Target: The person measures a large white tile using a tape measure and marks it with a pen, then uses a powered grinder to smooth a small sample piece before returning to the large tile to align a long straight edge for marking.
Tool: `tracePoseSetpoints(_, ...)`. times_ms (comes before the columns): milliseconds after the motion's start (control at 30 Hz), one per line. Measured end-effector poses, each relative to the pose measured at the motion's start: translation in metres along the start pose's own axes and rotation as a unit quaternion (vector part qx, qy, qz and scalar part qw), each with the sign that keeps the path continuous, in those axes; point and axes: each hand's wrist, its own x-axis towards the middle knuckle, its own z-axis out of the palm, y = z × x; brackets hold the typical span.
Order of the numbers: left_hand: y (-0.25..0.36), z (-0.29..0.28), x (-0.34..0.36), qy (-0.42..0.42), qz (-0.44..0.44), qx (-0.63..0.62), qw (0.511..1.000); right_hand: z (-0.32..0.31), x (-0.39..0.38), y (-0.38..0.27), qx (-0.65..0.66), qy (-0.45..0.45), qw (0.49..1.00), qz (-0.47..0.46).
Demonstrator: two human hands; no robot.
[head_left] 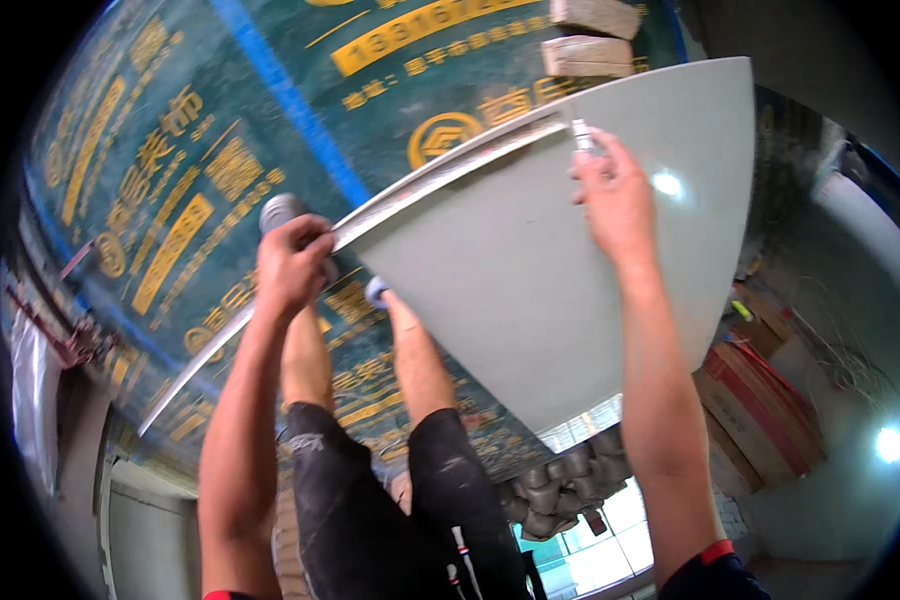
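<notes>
A large, glossy grey-green tile slab lies before me, with a long, thin, pale strip along its far-left edge. The strip runs on past my left hand toward the lower left. That hand is closed, fingers bent, gripping the strip near the slab's left corner. My right hand is over the slab's upper part. Between its thumb and fingers it pinches a small silver-white hand tool whose tip is near the strip's far end. The tool's exact kind is unclear, as my fingers cover part of it.
Dark green printed floor sheeting with blue tape surrounds the slab. Two pale blocks lie beyond its far edge. My foot is close to its left corner. Cardboard boxes and brown bags are at the lower right.
</notes>
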Motion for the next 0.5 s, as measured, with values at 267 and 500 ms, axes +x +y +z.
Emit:
tracePoseSetpoints(267, -0.004, 0.002, 0.000, -0.013, -0.043, -0.077, 0.996, -0.004, 0.006, -0.012, -0.067, 0.018, 0.998, 0.004)
tracePoseSetpoints(500, -0.010, 0.002, 0.002, -0.015, -0.038, -0.070, 0.997, -0.008, 0.006, -0.013, -0.091, 0.028, 0.994, -0.049)
